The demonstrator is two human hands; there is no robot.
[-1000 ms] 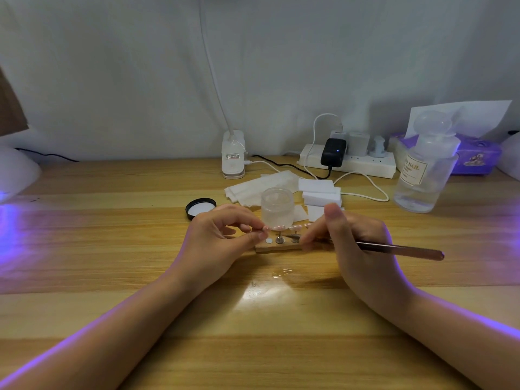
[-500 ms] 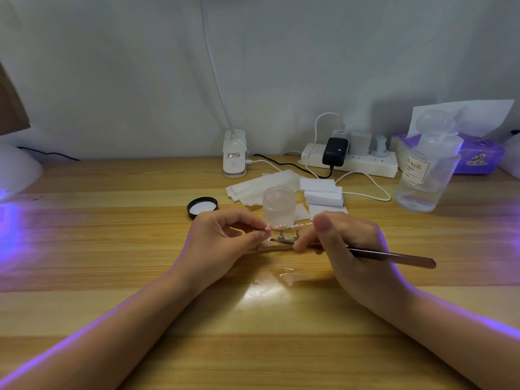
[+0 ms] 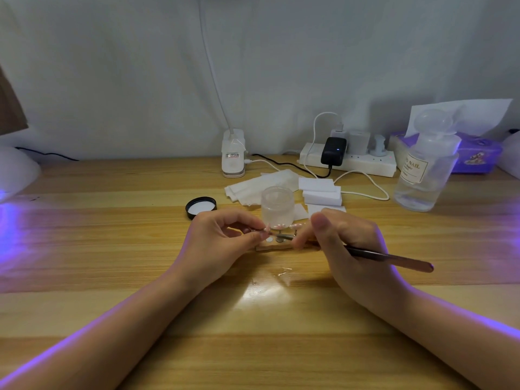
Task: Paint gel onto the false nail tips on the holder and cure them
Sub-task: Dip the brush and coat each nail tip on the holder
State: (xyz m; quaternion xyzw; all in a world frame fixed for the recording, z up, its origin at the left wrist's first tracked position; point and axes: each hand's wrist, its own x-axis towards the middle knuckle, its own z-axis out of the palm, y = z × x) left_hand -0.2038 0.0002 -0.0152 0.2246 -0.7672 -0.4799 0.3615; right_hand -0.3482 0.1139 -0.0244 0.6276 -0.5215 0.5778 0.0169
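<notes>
Nail tips point(image 3: 282, 226) on holder point(image 3: 274, 246), mid-bench. Left hand point(image 3: 216, 243) fingers pinch one tip's stand; right hand point(image 3: 347, 246) fingers grip brush point(image 3: 389, 259).

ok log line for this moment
left hand: pinches nail tip stem | right hand: holds gel brush, tip at nail | gel jar: open

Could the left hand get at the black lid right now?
Probably not at once: the left hand is pinching a nail tip on its stick. The lid lies close behind it with nothing between, so once freed, yes.

Home nail desk: wooden tabletop point(image 3: 112, 277), power strip point(image 3: 363, 163), tissue box point(image 3: 475, 153).
</notes>
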